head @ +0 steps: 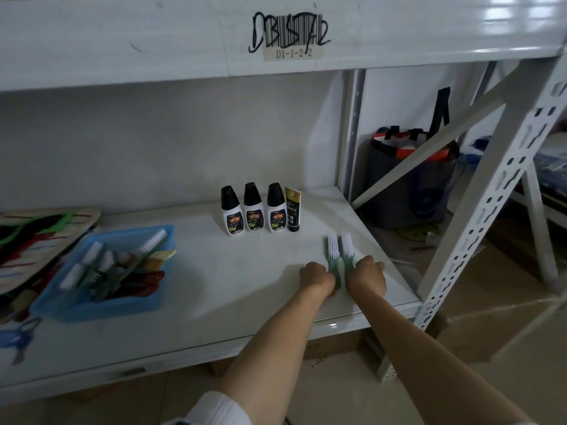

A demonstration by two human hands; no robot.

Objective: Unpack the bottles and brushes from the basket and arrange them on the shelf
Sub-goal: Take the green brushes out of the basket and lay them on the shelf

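While both bare forearms reach over the near edge of the white metal shelf [214, 289], the two hands rest side by side at its right part, each on one brush. The left hand [317, 279] is curled into a loose fist around the handle of the left green plastic brush with white bristles [333, 256]. The right hand [366, 279] is curled in the same way on the handle of the right green brush of the same kind [348, 254]. The fingers are folded under and hidden, so I cannot tell how firmly they grip. The two brushes lie flat, parallel and just beside each other, with the bristle heads pointing to the far side.

I judge these brushes to be light and stiff. The slim handle is the natural place to take hold, and the smooth plastic may slide easily on the glossy shelf.

To the left, near the front, stands the shallow blue plastic basket [147, 305], which holds more brushes, lying crossed over each other. Pulling one out by its handle may drag the others.

Farther back, near the middle, three small white bottles with black caps [254, 211] stand upright in a row, and a black and gold tube [293, 210] stands just at their right. They look light and easy to tip over, so I would hold them around the body.
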